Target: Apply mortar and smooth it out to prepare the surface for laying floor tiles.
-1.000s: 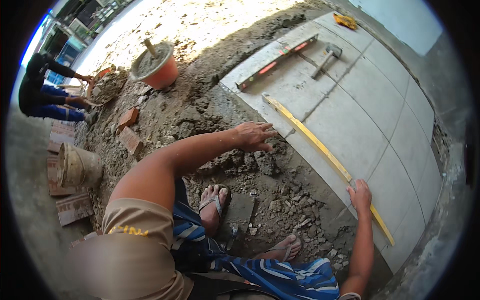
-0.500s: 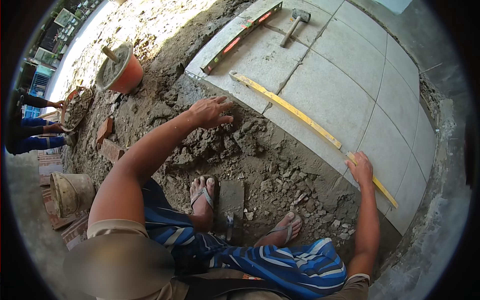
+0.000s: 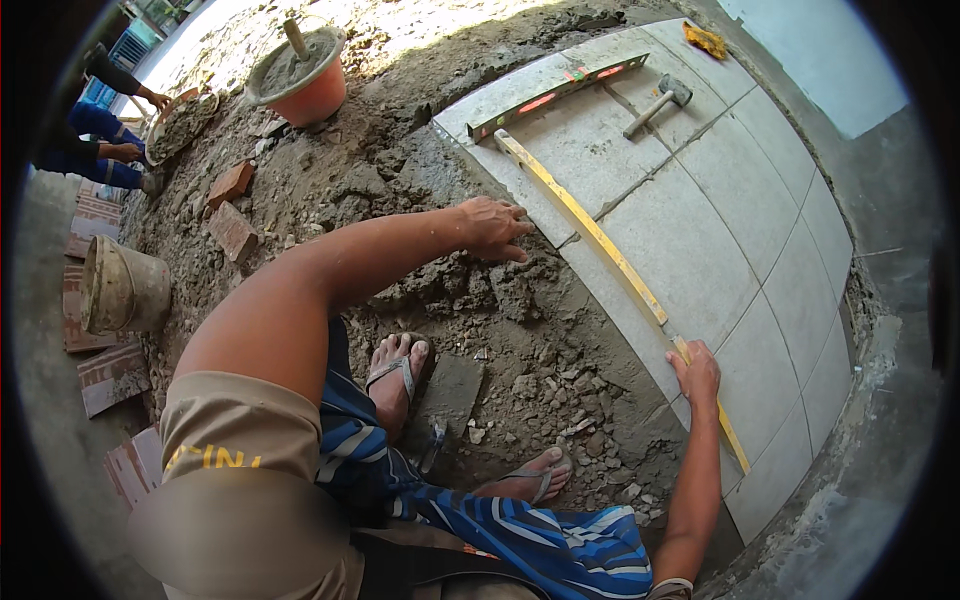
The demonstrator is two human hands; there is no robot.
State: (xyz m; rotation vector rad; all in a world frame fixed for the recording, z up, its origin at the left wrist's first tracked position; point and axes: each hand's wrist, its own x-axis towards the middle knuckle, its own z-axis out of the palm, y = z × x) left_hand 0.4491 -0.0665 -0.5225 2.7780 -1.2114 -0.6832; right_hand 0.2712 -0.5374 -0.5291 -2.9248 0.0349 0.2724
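My right hand [image 3: 697, 372] is closed around the near part of a long, thin yellow straightedge bar [image 3: 580, 217], which lies along the front row of pale tiles [image 3: 705, 235]. A break or joint shows in the bar just beyond my fingers. Over the mud beside the tile edge, my left hand [image 3: 492, 228] is stretched out with its fingers apart, holding nothing. The bar's far end lies close to a spirit level [image 3: 555, 98] on the tiles. A mallet [image 3: 658, 106] rests to the right of the level.
A flat trowel [image 3: 450, 390] lies between my feet. Leftward are bricks [image 3: 232, 232], a whitish bucket [image 3: 128, 285] and an orange bucket [image 3: 308, 97] of mortar. Another person's hands [image 3: 125, 152] hold a basin [image 3: 180, 127]. A yellow-brown cloth or sponge [image 3: 705, 41] sits on the far tiles.
The view has turned, bringing the yellow-brown item into sight. The bar's far end is now nearer the spirit level, with my right hand still on the bar. My left hand remains outstretched over the mud.
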